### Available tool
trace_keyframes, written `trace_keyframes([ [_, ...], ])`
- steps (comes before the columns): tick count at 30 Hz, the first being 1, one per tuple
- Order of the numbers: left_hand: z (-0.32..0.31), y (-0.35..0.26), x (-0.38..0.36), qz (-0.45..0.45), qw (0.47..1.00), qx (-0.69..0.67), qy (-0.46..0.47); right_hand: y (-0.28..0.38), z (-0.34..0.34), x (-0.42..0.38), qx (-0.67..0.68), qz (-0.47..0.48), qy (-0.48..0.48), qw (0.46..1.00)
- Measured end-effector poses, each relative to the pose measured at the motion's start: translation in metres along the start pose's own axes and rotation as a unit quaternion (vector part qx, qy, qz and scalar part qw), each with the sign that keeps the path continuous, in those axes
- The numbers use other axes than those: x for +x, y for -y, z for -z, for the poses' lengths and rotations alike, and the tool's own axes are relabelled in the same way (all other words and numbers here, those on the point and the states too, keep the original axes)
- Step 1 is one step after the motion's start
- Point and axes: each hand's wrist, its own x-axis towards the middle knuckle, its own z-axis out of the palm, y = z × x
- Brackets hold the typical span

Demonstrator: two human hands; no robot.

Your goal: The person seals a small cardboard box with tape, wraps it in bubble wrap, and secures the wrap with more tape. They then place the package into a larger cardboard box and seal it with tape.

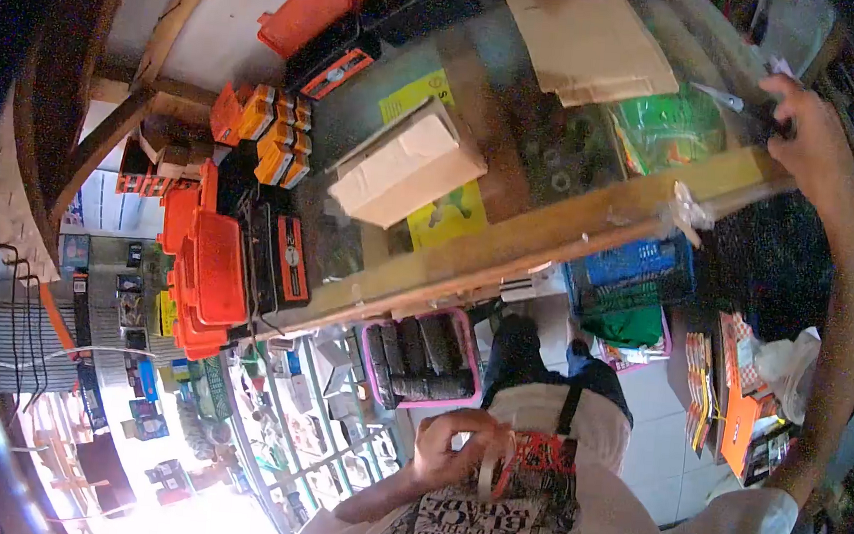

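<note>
Near my chest, my left hand (453, 450) is closed on a roll of tape (489, 475), seen partly edge-on. At the far right my right hand (809, 126) reaches over the end of the counter, fingers curled round the dark handle of a tool with a pale, blade-like end (719, 95); its exact kind I cannot tell. Close to that tool lie a green plastic packet (668, 130) and a flat piece of cardboard (590, 39). A folded cardboard piece (410, 165) rests on the glass-topped counter (501, 157), farther left.
Orange toolboxes (211, 270) and stacked small orange boxes (277, 130) stand at the counter's left. The wooden counter edge (509, 243) runs across before me. Below it are a pink-rimmed basket of dark packages (420, 357) and a blue crate (633, 268).
</note>
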Motion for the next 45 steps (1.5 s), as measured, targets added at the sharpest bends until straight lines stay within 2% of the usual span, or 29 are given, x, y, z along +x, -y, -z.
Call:
trace_keyframes([
  [1, 0.000, -0.004, 0.003, -0.063, 0.997, 0.038, -0.031, 0.002, -0.002, 0.002, -0.008, -0.016, 0.006, 1.000],
  [2, 0.000, -0.012, 0.009, -0.117, 0.988, 0.074, -0.061, -0.015, -0.002, 0.000, 0.042, 0.010, 0.004, 0.999],
  [4, 0.001, -0.022, 0.002, -0.142, 0.984, 0.073, -0.078, -0.048, -0.003, -0.004, 0.142, 0.063, 0.008, 0.988],
  [5, -0.001, -0.025, -0.005, -0.116, 0.990, 0.035, -0.071, -0.047, 0.002, -0.010, 0.209, 0.091, -0.032, 0.973],
  [8, 0.000, -0.022, 0.012, -0.095, 0.994, -0.034, -0.049, 0.041, 0.068, -0.022, 0.281, 0.159, 0.006, 0.946],
  [9, 0.005, -0.029, 0.020, -0.091, 0.995, -0.031, -0.029, 0.027, 0.051, -0.016, 0.479, -0.023, 0.228, 0.848],
  [10, 0.006, -0.033, 0.023, -0.091, 0.995, -0.028, -0.008, 0.021, 0.049, -0.052, 0.469, -0.012, 0.215, 0.857],
  [12, -0.001, -0.033, 0.027, -0.102, 0.991, -0.076, -0.033, 0.101, 0.039, -0.108, 0.464, 0.017, 0.239, 0.853],
  [13, -0.005, -0.033, 0.029, -0.110, 0.988, -0.099, -0.045, 0.123, 0.035, -0.124, 0.475, 0.029, 0.278, 0.835],
  [14, -0.006, -0.038, 0.029, -0.062, 0.990, -0.121, -0.038, 0.145, 0.031, -0.137, 0.485, 0.039, 0.316, 0.814],
  [15, -0.006, -0.041, 0.030, -0.070, 0.991, -0.114, -0.030, 0.170, 0.036, -0.141, 0.469, 0.029, 0.406, 0.784],
  [18, -0.005, -0.041, 0.036, -0.109, 0.989, -0.098, -0.019, 0.191, 0.032, -0.147, 0.423, 0.121, 0.530, 0.725],
  [21, -0.006, -0.033, 0.038, -0.174, 0.981, -0.087, -0.025, 0.196, 0.027, -0.154, 0.461, 0.178, 0.488, 0.720],
  [25, 0.004, -0.033, 0.045, -0.251, 0.968, -0.021, 0.006, 0.208, 0.039, -0.140, 0.426, 0.178, 0.543, 0.701],
  [27, 0.006, -0.033, 0.044, -0.250, 0.968, -0.008, 0.028, 0.211, 0.039, -0.137, 0.404, 0.193, 0.554, 0.702],
  [31, 0.009, -0.035, 0.041, -0.185, 0.980, -0.030, 0.058, 0.217, 0.038, -0.132, 0.398, 0.207, 0.554, 0.701],
  [37, 0.003, -0.025, 0.041, -0.179, 0.982, -0.052, 0.015, 0.225, 0.037, -0.119, 0.372, 0.213, 0.599, 0.676],
  [41, 0.001, -0.036, 0.039, -0.144, 0.988, -0.055, -0.010, 0.230, 0.030, -0.118, 0.363, 0.230, 0.608, 0.667],
  [44, 0.007, -0.039, 0.042, -0.179, 0.984, -0.018, 0.005, 0.231, 0.026, -0.120, 0.366, 0.244, 0.608, 0.661],
  [45, 0.007, -0.037, 0.041, -0.152, 0.987, -0.046, 0.008, 0.230, 0.026, -0.121, 0.369, 0.246, 0.608, 0.658],
])
